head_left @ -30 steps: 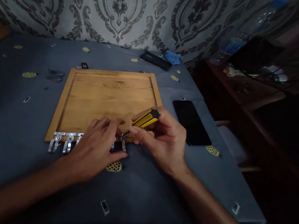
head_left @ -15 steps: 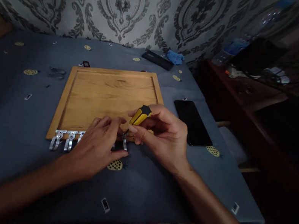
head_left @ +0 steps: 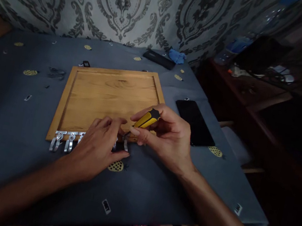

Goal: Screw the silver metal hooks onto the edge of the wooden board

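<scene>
A wooden board [head_left: 114, 91] with a raised frame lies on the table, with several metal hooks [head_left: 69, 141] along its near edge. My right hand [head_left: 168, 135] grips a yellow and black screwdriver [head_left: 147, 118] between thumb and fingers. The screwdriver leans to the right, its tip down at a hook [head_left: 126, 142] near the board's right front part. Over the front edge rests my left hand [head_left: 97, 146], thumb and index finger apart on either side of that hook. It covers some of the middle hooks.
A black phone [head_left: 194, 122] lies right of the board. Behind it are a dark case [head_left: 159, 59] and a blue cloth [head_left: 177, 56]. Small metal pieces [head_left: 56, 73] lie to the left. A plastic bottle [head_left: 237, 46] stands on the side furniture at the right.
The screwdriver's handle has tilted further to the right, and my right fingers have shifted slightly with it. My left hand and the board stay in place.
</scene>
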`<state>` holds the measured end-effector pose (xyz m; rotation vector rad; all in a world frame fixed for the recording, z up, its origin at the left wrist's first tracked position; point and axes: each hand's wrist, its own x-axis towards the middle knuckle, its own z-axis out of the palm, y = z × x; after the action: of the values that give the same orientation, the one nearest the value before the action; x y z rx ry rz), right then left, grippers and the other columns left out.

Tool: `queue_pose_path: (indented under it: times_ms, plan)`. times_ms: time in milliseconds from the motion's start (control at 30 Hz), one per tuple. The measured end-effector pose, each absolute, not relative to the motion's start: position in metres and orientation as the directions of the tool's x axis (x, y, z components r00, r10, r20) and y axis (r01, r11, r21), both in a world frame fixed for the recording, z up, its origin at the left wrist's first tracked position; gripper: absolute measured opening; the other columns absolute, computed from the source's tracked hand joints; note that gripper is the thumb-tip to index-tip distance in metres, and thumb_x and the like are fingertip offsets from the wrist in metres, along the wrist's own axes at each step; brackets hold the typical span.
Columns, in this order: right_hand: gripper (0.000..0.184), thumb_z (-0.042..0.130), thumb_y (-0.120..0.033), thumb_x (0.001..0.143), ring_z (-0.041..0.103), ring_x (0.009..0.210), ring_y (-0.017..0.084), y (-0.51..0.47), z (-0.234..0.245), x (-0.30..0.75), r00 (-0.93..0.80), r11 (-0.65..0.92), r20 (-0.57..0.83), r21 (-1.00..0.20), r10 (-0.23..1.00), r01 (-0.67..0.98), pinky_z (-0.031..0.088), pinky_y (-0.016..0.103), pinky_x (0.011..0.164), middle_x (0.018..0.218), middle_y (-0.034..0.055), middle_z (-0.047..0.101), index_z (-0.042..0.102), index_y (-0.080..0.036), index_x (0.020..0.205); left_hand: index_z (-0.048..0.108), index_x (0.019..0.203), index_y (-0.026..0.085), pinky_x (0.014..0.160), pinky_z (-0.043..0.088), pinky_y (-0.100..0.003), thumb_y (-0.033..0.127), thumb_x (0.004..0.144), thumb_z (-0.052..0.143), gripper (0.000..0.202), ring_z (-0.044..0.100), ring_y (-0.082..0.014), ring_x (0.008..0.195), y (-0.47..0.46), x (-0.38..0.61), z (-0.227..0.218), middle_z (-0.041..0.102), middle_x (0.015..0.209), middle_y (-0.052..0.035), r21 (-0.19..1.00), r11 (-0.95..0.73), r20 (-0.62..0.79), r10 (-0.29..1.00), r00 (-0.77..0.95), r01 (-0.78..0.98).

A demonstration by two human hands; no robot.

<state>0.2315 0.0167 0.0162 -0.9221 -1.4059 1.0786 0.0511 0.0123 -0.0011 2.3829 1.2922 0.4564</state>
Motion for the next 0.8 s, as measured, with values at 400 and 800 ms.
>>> queue_pose_path:
  times_ms: [400, 800]
  plan:
    - [0.016, 0.077, -0.036, 0.081, 0.062, 0.048, 0.007, 0.011, 0.026, 0.235, 0.125, 0.462, 0.470, -0.882, 0.874, 0.089, 0.055, 0.021, 0.045, 0.080, -0.0017, 0.068, 0.069, -0.023, 0.086, 0.042, 0.121, 0.020, 0.091, 0.048, -0.049, 0.024, 0.076, 0.082, 0.060, 0.060, -0.0321, 0.109, 0.013, 0.050, -0.001, 0.066, 0.111, -0.0078, 0.471, -0.516, 0.093, 0.836, 0.541, 0.716]
    - [0.018, 0.076, -0.033, 0.083, 0.063, 0.049, 0.008, 0.013, 0.014, 0.235, -0.021, 0.380, 0.380, -0.924, 0.925, 0.045, 0.053, 0.018, 0.046, 0.068, -0.0054, 0.061, 0.063, -0.021, 0.084, 0.042, 0.124, 0.019, 0.092, 0.047, -0.050, 0.025, 0.074, 0.083, 0.065, 0.060, -0.0328, 0.109, 0.013, 0.050, -0.003, 0.066, 0.111, -0.0089, 0.482, -0.494, 0.084, 0.848, 0.523, 0.724]
